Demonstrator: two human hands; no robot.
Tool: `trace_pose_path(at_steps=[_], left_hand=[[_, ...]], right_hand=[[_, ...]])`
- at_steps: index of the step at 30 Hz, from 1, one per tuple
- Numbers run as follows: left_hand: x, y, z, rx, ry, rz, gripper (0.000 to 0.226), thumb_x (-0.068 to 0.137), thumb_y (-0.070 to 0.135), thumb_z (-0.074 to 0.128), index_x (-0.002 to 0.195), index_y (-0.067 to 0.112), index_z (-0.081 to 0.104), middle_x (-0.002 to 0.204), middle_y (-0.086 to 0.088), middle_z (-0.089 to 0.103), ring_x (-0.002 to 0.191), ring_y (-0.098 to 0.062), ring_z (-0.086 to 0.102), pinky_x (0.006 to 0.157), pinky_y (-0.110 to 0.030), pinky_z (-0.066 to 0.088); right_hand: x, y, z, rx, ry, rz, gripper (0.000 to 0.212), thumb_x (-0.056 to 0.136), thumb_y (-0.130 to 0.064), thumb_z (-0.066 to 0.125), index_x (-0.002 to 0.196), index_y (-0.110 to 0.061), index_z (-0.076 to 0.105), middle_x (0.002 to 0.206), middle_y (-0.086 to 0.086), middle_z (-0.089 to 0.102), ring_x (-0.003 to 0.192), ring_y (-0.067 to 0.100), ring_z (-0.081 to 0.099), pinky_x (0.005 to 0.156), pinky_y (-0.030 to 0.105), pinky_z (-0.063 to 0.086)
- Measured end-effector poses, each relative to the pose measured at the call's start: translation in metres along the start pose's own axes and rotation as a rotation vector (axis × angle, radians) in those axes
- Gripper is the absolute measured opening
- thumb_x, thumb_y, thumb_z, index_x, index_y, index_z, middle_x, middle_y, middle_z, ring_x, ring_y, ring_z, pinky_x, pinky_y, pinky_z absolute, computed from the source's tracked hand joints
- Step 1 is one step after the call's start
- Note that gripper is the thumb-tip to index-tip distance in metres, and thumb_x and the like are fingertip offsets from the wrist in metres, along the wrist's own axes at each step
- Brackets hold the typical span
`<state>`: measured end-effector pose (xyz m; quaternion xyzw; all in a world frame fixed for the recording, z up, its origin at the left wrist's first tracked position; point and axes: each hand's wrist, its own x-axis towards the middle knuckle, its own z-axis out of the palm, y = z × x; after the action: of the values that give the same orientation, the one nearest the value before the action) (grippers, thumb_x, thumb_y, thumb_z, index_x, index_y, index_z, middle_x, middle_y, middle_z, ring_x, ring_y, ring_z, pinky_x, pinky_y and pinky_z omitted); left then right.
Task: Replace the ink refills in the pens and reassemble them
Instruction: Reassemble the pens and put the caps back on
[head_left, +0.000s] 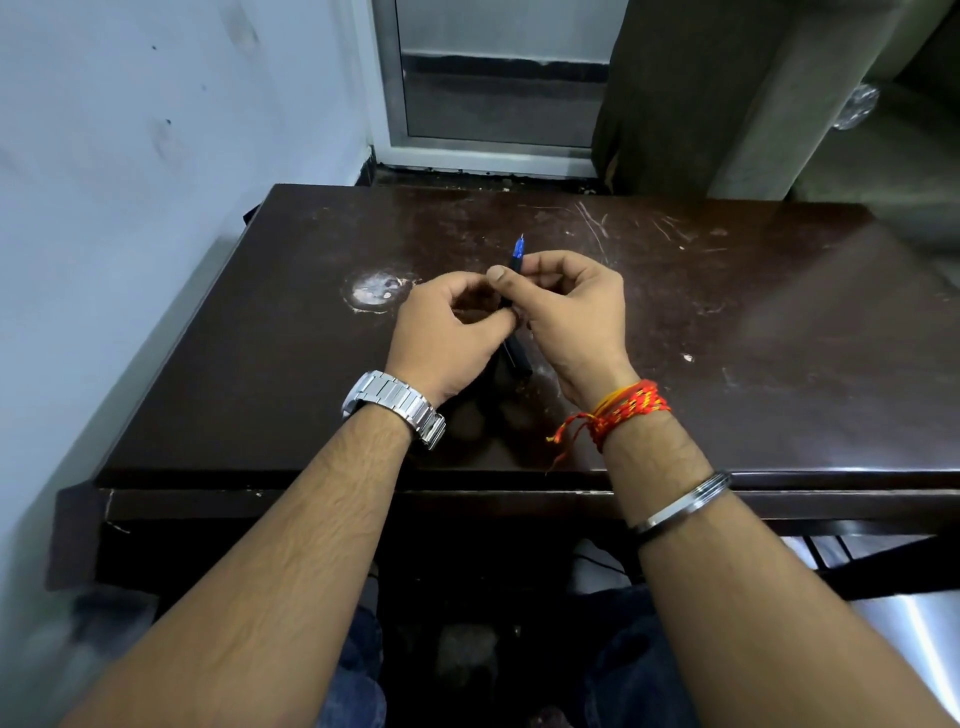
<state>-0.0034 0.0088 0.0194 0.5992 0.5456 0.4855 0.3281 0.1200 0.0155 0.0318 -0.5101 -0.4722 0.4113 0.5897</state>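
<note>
Head view: at the centre of the frame, both hands meet over a dark scratched table (727, 322). The right hand (571, 317) pinches a pen (516, 260) between thumb and forefinger, its blue tip pointing toward the top of the frame. The left hand (447, 332), fingers curled, grips the pen's dark lower barrel. A silver watch (395, 405) sits on the left wrist and red threads (623, 410) on the right.

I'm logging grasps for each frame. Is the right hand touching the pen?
Touching. The head view shows the right hand pinching the pen between thumb and fingers just below its blue tip.
</note>
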Motion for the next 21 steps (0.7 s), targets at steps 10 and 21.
trace_pose_path(at_steps=[10,21], left_hand=[[-0.0004,0.0004,0.0009,0.013,-0.011,0.011,0.027,0.066,0.031,0.077,0.091,0.023,0.071,0.083,0.009,0.072,0.076,-0.004,0.067,0.071,-0.025,0.057],[0.0004,-0.0003,0.0030,-0.043,-0.008,-0.030,0.020,0.067,0.034,0.070,0.084,0.025,0.069,0.081,0.005,0.073,0.076,-0.012,0.069,0.073,-0.038,0.059]], right_hand=[[0.0002,-0.0022,-0.0011,-0.005,0.011,0.012,0.013,0.075,-0.015,0.085,0.080,-0.012,0.074,0.057,-0.011,0.067,0.054,0.001,0.062,0.052,0.019,0.050],[0.0014,0.0005,-0.0002,-0.022,-0.021,0.019,0.016,0.077,-0.017,0.084,0.088,-0.008,0.077,0.077,0.005,0.076,0.072,0.016,0.073,0.067,0.032,0.061]])
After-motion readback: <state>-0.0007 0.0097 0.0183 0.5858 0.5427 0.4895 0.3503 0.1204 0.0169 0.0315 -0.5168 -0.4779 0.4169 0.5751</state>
